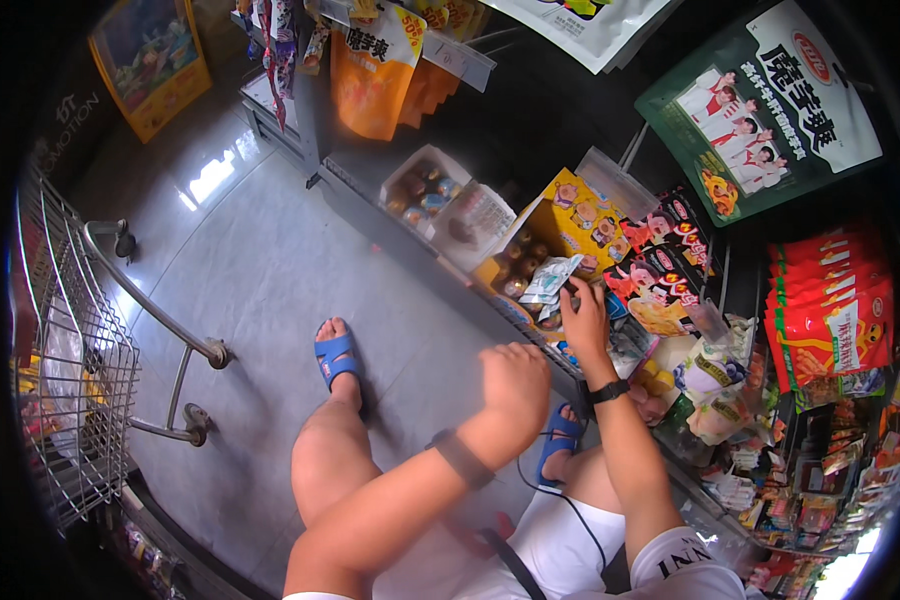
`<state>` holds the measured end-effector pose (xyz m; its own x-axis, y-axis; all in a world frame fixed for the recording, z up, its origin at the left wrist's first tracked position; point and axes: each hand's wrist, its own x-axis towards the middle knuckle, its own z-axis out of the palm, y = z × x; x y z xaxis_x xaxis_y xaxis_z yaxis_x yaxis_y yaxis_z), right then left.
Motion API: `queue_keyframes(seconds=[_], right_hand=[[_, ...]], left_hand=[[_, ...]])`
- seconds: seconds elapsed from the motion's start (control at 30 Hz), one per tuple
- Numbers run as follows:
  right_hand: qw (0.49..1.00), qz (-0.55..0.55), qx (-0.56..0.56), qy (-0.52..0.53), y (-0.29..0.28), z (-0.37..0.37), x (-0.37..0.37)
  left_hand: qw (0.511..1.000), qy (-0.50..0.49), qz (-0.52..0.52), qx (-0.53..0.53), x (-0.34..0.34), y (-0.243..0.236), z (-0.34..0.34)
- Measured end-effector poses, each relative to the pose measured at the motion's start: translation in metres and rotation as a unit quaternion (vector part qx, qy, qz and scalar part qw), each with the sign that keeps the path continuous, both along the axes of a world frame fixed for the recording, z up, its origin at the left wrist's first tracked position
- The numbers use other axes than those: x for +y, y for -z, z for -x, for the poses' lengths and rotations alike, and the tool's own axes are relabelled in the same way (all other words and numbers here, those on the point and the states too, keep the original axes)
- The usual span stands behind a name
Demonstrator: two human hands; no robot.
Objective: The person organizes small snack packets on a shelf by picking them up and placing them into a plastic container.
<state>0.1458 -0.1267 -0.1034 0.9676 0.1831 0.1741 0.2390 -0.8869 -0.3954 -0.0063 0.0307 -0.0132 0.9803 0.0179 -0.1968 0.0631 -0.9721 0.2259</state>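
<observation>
My right hand (pixel 586 318), with a black watch at its wrist, reaches into the low shelf. Its bent fingers are at the edge of a small white and blue packet (pixel 552 282) and seem to pinch it. The packet lies tilted over an open yellow carton (pixel 582 215) of round brown pieces (pixel 522 262). My left hand (pixel 515 393), with a grey wristband, is in front of the shelf edge, its fingers curled and slightly blurred. Nothing shows in it. Red and black snack bags (pixel 660 285) stand just right of my right hand.
A white carton of wrapped balls (pixel 422 190) stands left on the shelf. Green (pixel 735 140), orange (pixel 375 75) and red bags (pixel 832 315) hang above and right. A wire shopping cart (pixel 75 370) stands on the grey floor at left. My feet wear blue sandals (pixel 336 357).
</observation>
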Motion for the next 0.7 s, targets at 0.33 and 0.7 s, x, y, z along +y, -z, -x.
queue_keyframes(seconds=[0.33,0.7], right_hand=[[0.993,0.01,0.106,-0.046,0.019,0.035,-0.136],[0.972,0.231,0.012,0.04,0.084,0.005,-0.25]], left_hand=[[0.996,0.043,0.027,0.071,-0.012,-0.005,-0.01],[0.99,0.082,-0.004,0.111,-0.016,0.013,-0.012]])
